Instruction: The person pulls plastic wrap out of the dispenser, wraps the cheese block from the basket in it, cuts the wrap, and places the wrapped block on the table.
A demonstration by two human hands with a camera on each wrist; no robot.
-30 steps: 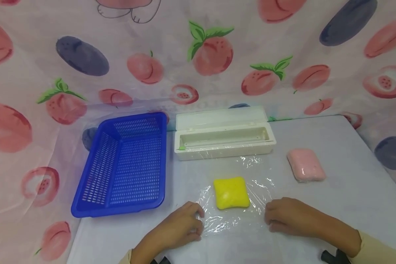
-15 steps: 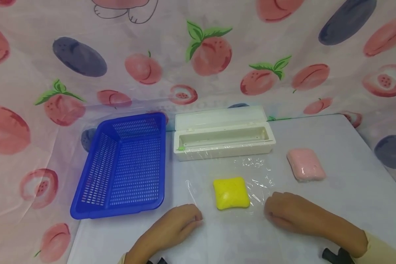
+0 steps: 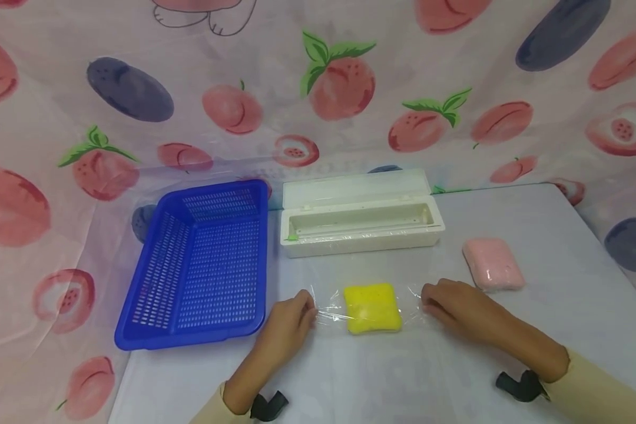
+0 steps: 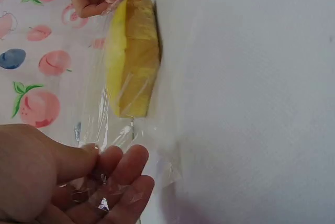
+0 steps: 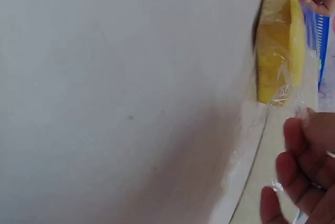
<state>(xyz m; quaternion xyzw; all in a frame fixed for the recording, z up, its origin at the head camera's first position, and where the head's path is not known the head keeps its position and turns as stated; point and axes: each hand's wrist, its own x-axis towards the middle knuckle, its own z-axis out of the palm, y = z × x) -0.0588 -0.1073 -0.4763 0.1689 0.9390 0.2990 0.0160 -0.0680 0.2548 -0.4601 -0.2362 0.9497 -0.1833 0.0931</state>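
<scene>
A yellow, pillow-shaped block (image 3: 373, 308) lies on the table with clear cling film (image 3: 331, 312) drawn over it. At its left side, my left hand (image 3: 288, 324) pinches one end of the film between thumb and fingers. My right hand (image 3: 463, 307) pinches the film's other end, right of the block. In the left wrist view the film (image 4: 104, 124) stretches from the left hand (image 4: 99, 182) along the block (image 4: 133, 59). The right wrist view shows film between the block (image 5: 279, 46) and the right hand's fingertips (image 5: 294, 135).
Behind the block stands a white cling film dispenser (image 3: 360, 242) with its lid raised. A blue perforated basket (image 3: 262, 265) is at the left, close to the left hand. A pink block in clear film (image 3: 493, 264) lies right, just beyond the right hand. Fruit-print cloth hangs behind.
Both hands have moved away from the body, lifting the near edge of the film up over the yellow block. The film now bunches at both sides. Basket, dispenser and pink block stay put.
</scene>
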